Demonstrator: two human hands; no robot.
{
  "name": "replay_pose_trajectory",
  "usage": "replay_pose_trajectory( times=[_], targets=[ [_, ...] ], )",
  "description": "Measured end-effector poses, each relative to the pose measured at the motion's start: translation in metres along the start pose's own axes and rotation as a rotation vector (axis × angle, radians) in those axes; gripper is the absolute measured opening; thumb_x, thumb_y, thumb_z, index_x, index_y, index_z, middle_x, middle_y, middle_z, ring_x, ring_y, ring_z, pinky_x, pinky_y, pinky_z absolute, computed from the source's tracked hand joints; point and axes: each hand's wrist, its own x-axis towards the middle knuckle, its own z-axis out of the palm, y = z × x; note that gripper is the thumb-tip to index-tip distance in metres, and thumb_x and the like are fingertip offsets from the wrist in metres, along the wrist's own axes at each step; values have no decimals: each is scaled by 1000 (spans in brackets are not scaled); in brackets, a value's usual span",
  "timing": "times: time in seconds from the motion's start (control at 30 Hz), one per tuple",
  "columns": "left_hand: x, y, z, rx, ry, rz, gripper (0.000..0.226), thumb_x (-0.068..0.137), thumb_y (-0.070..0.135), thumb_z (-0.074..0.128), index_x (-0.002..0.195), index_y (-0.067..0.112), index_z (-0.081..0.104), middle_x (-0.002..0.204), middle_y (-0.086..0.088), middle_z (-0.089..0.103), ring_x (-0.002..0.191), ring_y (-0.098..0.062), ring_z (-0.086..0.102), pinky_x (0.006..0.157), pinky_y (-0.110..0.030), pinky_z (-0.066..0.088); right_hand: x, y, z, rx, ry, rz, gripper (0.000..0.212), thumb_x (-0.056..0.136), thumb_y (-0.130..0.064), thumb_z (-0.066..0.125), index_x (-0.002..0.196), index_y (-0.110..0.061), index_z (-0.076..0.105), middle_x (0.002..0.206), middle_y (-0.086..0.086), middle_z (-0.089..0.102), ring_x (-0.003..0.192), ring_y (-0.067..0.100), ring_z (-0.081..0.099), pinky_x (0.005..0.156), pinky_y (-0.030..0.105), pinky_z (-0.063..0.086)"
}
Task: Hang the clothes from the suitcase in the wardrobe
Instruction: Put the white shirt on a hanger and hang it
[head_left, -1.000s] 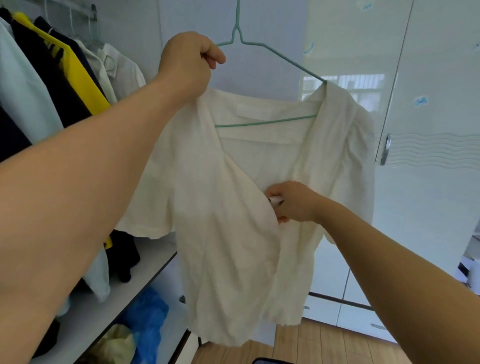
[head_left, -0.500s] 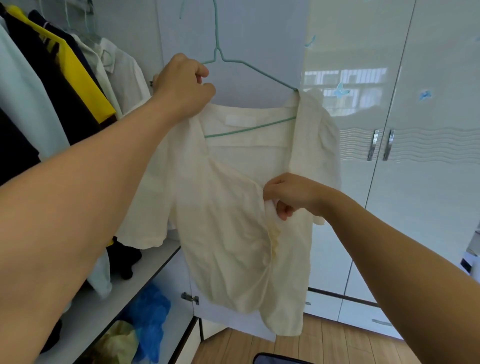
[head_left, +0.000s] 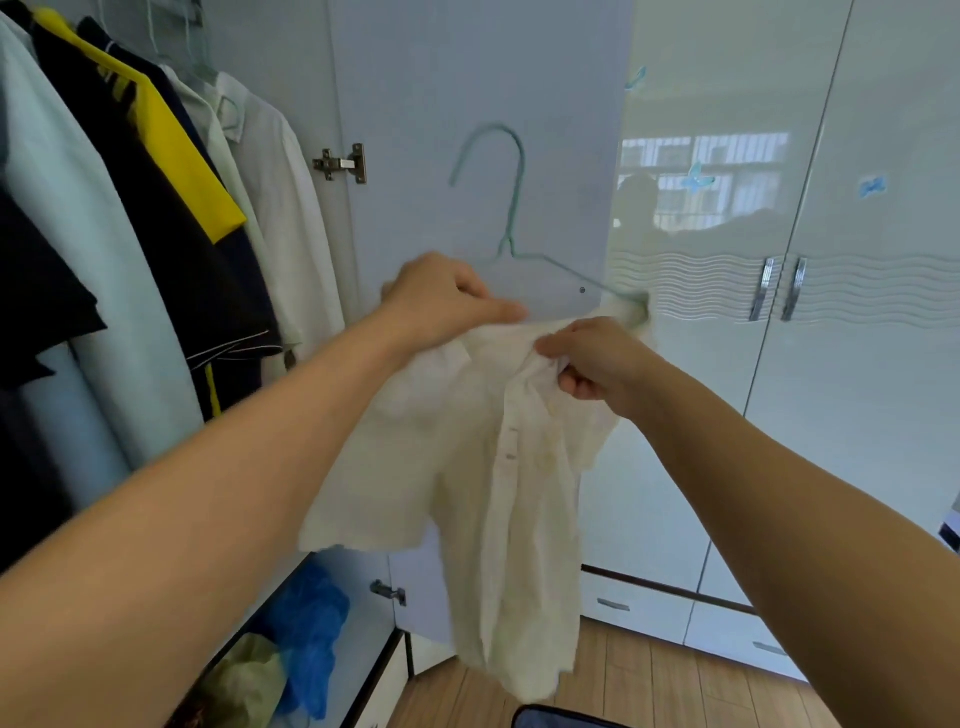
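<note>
A: Status on the cream blouse (head_left: 488, 467)?

B: Mid-air in front of the open wardrobe door (head_left: 441, 104), draped on the green wire hanger (head_left: 511, 208). Not on the rail yet. The hanger's right tip sits in the shoulder; the neckline is bunched between both hands.

A: Hands?

B: Left hand (head_left: 441, 301) grips the hanger's left shoulder and the cloth over it, fingers curled, carrying the weight. Right hand (head_left: 592, 358) pinches the collar and placket, fingers closed on fabric. Looks like it's pulling the neckline square so the blouse won't slide off the thin wire.

A: Why so low?

B: My guess: it's easier to straighten at chest level before lifting the hook. Frame is motion-blurred, so exact seating on the left side is unclear.

A: Target?

B: Hanging clothes at left: white shirt (head_left: 275, 208) nearest the door hinge (head_left: 343, 163), then a dark top with yellow shoulder (head_left: 171, 156), then a pale one (head_left: 78, 234). The likely slot is beside the white shirt.

A: Anything else?

B: Blue bag (head_left: 311, 618) on the lower shelf, closed doors with chrome handles (head_left: 776, 288) at right. A dark edge at the bottom is probably the suitcase (head_left: 561, 719), but I can't confirm.
</note>
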Motion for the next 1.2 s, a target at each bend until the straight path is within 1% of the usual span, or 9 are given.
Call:
replay_pose_trajectory(
  times=[0.13, 0.23, 0.37, 0.53, 0.7, 0.97, 1.07, 1.13, 1.2],
  targets=[
    [-26, -1, 34, 54, -182, -86, 57, 53, 69, 78, 68, 14, 72, 57, 12, 59, 74, -13, 56, 80, -38, 43, -2, -7, 1, 94, 76, 39, 8, 90, -7, 56, 87, -2, 61, 54, 8, 53, 39, 12, 46, 41, 21, 34],
    [-26, -4, 45, 165, -178, -112, 40, 60, 54, 83, 78, 20, 73, 73, 9, 62, 89, -18, 60, 84, -36, 47, -5, -8, 0, 139, 63, 63, 9, 93, -7, 54, 89, -1, 60, 60, 10, 55, 34, 9, 48, 39, 18, 35],
    [-20, -11, 44, 141, -230, -150, 28, 75, 39, 77, 64, 19, 63, 66, 4, 57, 74, -19, 54, 67, -28, 39, -6, -4, -6, 109, 66, 89, 13, 93, -8, 54, 99, 1, 61, 63, 10, 54, 37, 10, 47, 45, 21, 35],
    [-20, -12, 46, -29, -298, -152, 21, 85, 27, 71, 74, 10, 64, 70, -6, 48, 62, -16, 43, 55, -25, 32, -9, -5, -9, 53, -11, 106, 13, 93, -9, 54, 103, -2, 60, 66, 8, 55, 41, 10, 49, 45, 20, 36],
    [-17, -15, 43, -186, -270, -207, 14, 84, 14, 68, 85, 1, 69, 79, -8, 54, 74, -18, 50, 63, -27, 37, -11, -3, -17, 297, -270, -18, 42, 89, 7, 55, 119, -22, 46, 85, 12, 67, 63, 18, 66, 64, 27, 51],
    [-18, -14, 45, -264, -206, -211, 21, 77, 16, 77, 85, -3, 72, 71, -3, 57, 69, -12, 53, 62, -21, 38, -9, -4, -10, 392, -272, -77, 25, 91, 8, 53, 112, -3, 57, 93, 18, 70, 70, 18, 69, 66, 23, 58],
    [-15, -15, 43, -217, -169, -250, 10, 77, 12, 74, 76, 5, 67, 72, -7, 52, 65, -17, 49, 61, -26, 37, -7, -3, -4, 318, -108, -134, 38, 85, 2, 64, 119, -11, 52, 100, 14, 67, 72, 18, 68, 66, 24, 57],
    [-12, -18, 39, -238, -141, -278, 19, 77, 12, 75, 67, 9, 59, 71, -7, 52, 65, -19, 48, 61, -26, 37, -5, 0, 0, 91, 130, -219, 39, 79, -9, 75, 109, -15, 51, 95, 5, 61, 68, 15, 61, 61, 23, 52],
    [-9, -24, 34, -268, -115, -292, 32, 78, 11, 75, 56, 12, 52, 66, -4, 53, 64, -18, 49, 60, -25, 37, -6, 3, 3, -35, 156, -240, 32, 73, -15, 81, 90, -13, 54, 78, 1, 55, 59, 12, 52, 52, 20, 46]
  ],
)
